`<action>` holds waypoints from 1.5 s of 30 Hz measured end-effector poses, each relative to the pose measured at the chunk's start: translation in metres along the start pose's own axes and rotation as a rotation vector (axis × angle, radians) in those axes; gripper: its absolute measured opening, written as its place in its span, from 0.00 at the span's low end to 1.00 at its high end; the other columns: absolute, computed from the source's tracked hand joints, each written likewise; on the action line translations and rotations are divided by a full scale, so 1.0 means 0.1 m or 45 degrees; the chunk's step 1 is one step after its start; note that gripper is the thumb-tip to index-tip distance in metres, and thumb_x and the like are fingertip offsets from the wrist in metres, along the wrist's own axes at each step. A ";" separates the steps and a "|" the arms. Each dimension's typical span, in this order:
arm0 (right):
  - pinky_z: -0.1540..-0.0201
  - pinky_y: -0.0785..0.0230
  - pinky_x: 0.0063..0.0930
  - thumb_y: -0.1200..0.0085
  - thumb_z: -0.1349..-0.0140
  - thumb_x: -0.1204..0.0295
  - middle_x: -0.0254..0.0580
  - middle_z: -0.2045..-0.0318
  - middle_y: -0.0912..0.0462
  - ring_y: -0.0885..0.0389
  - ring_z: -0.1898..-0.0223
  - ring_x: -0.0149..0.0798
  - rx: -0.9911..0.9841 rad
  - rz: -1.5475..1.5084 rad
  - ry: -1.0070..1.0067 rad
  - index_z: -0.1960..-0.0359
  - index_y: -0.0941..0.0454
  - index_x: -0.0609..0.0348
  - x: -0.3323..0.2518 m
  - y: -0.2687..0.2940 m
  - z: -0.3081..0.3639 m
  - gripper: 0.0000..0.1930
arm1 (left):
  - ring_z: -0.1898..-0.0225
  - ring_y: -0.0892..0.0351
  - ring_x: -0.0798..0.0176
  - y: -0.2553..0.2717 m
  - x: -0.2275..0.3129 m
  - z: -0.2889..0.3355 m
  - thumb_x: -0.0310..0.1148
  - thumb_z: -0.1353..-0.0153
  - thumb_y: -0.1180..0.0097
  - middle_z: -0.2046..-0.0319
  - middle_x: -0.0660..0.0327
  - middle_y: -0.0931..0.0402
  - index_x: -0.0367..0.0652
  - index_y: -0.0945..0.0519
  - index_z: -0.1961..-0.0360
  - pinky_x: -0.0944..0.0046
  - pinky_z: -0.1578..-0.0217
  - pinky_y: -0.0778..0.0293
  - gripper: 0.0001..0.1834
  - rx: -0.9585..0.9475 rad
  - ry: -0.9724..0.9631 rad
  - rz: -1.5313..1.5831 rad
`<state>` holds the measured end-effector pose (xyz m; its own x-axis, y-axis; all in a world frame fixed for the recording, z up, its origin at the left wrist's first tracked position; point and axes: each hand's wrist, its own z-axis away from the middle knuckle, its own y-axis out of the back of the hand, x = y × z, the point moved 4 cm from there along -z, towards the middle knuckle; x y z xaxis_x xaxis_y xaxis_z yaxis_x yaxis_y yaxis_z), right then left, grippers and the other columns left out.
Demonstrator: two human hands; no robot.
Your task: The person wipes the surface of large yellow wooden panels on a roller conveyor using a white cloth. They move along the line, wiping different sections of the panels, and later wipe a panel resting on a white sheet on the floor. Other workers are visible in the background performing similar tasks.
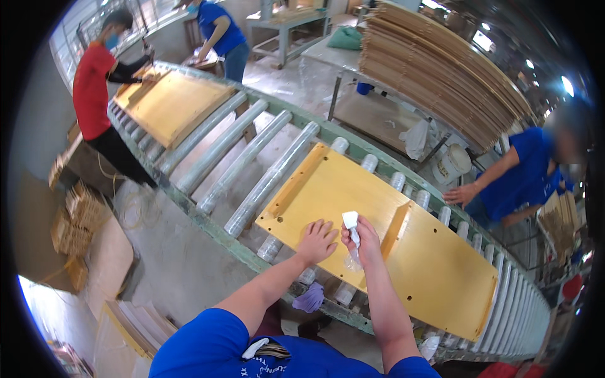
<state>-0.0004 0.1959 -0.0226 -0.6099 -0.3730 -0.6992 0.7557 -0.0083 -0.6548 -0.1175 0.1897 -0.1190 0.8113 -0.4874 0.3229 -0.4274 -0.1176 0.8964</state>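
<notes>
A long yellow wooden panel (435, 264) lies across the rollers of a green conveyor (208, 223), with a raised rail near its middle and small holes along its edges. My left hand (317, 242) rests flat on the panel's near-left part, fingers spread. Beside it, my right hand (363, 239) is closed around a small clear plastic bag (351, 239) with a white top, held just above the panel.
A second yellow panel (170, 104) lies further up the conveyor, where a person in red (94, 88) and a person in blue (220, 31) stand. Another person in blue (523, 176) stands across the line at right. Stacked boards (441, 69) fill the back; wood scraps (79, 220) sit left.
</notes>
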 end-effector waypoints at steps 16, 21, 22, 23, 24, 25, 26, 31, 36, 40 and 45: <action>0.66 0.34 0.24 0.54 0.39 0.72 0.40 0.68 0.24 0.27 0.71 0.32 -0.627 1.512 -0.194 0.50 0.29 0.61 1.02 -1.34 -1.58 0.16 | 0.40 0.43 0.53 -0.03 -0.22 0.06 0.42 0.39 0.59 0.48 0.55 0.34 0.44 0.28 0.53 0.45 0.42 0.47 0.18 -0.016 0.102 0.247; 0.58 0.32 0.34 0.53 0.40 0.70 0.47 0.63 0.21 0.24 0.63 0.46 -1.084 2.207 0.307 0.52 0.27 0.61 1.22 -1.45 -1.71 0.15 | 0.38 0.46 0.54 -0.03 -0.21 0.05 0.42 0.41 0.56 0.46 0.57 0.35 0.45 0.29 0.52 0.45 0.38 0.55 0.19 -0.031 0.080 0.255; 0.58 0.33 0.35 0.52 0.40 0.70 0.48 0.62 0.21 0.24 0.62 0.48 -1.125 2.263 0.287 0.53 0.27 0.61 1.27 -1.48 -1.73 0.15 | 0.38 0.46 0.54 -0.03 -0.23 0.05 0.42 0.41 0.56 0.46 0.57 0.35 0.45 0.29 0.52 0.45 0.37 0.57 0.19 -0.023 0.086 0.260; 0.57 0.33 0.37 0.52 0.41 0.69 0.49 0.62 0.22 0.25 0.61 0.50 -1.164 2.320 0.267 0.53 0.27 0.62 1.32 -1.50 -1.74 0.15 | 0.38 0.47 0.54 -0.04 -0.24 0.06 0.42 0.41 0.56 0.46 0.57 0.35 0.45 0.29 0.52 0.45 0.38 0.57 0.19 -0.011 0.094 0.257; 0.57 0.33 0.37 0.52 0.41 0.69 0.48 0.63 0.22 0.25 0.61 0.50 -1.189 2.335 0.248 0.54 0.26 0.62 1.34 -1.49 -1.75 0.15 | 0.38 0.47 0.54 -0.03 -0.24 0.06 0.41 0.42 0.55 0.46 0.57 0.35 0.45 0.29 0.52 0.45 0.38 0.56 0.19 0.001 0.093 0.258; 0.57 0.33 0.37 0.52 0.41 0.69 0.48 0.63 0.21 0.25 0.60 0.49 -1.213 2.350 0.228 0.55 0.26 0.62 1.36 -1.48 -1.76 0.14 | 0.37 0.48 0.54 -0.02 -0.23 0.06 0.41 0.42 0.55 0.46 0.57 0.35 0.45 0.29 0.52 0.45 0.38 0.56 0.19 0.014 0.090 0.259; 0.57 0.33 0.37 0.52 0.41 0.69 0.48 0.64 0.21 0.25 0.60 0.49 -1.234 2.366 0.208 0.56 0.25 0.62 1.38 -1.47 -1.77 0.14 | 0.37 0.48 0.52 -0.03 -0.22 0.06 0.41 0.42 0.55 0.45 0.56 0.36 0.44 0.30 0.51 0.45 0.38 0.55 0.20 -0.016 0.078 0.262; 0.58 0.33 0.38 0.51 0.42 0.69 0.48 0.65 0.21 0.24 0.61 0.49 -1.281 2.429 0.199 0.59 0.23 0.61 1.46 -1.46 -1.78 0.12 | 0.39 0.47 0.50 0.00 -0.21 0.08 0.41 0.42 0.54 0.45 0.54 0.38 0.42 0.32 0.49 0.46 0.39 0.53 0.23 -0.107 0.064 0.236; 0.58 0.32 0.38 0.51 0.43 0.69 0.47 0.66 0.21 0.24 0.61 0.48 -1.332 2.437 0.220 0.60 0.22 0.60 1.54 -1.49 -1.76 0.12 | 0.39 0.46 0.52 -0.02 -0.22 0.07 0.41 0.43 0.54 0.45 0.56 0.37 0.43 0.31 0.48 0.46 0.39 0.54 0.22 -0.158 0.074 0.253; 0.59 0.32 0.38 0.52 0.43 0.69 0.46 0.67 0.21 0.24 0.62 0.48 -1.373 2.498 0.178 0.61 0.22 0.61 1.59 -1.45 -1.79 0.12 | 0.39 0.47 0.54 0.01 -0.22 0.07 0.41 0.43 0.53 0.45 0.58 0.36 0.44 0.31 0.49 0.46 0.38 0.57 0.22 -0.094 0.058 0.266; 0.62 0.31 0.38 0.52 0.44 0.71 0.45 0.69 0.22 0.24 0.64 0.48 -1.388 2.566 0.076 0.64 0.22 0.61 1.61 -1.45 -1.82 0.10 | 0.38 0.47 0.54 0.02 -0.25 0.05 0.39 0.44 0.55 0.45 0.58 0.36 0.44 0.30 0.50 0.46 0.38 0.57 0.21 -0.150 0.073 0.301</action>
<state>-0.2516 0.3059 -0.0921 0.4869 0.7634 -0.4245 -0.1591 0.5553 0.8163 -0.1403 0.1973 -0.1269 0.7173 -0.4392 0.5409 -0.5610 0.0964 0.8222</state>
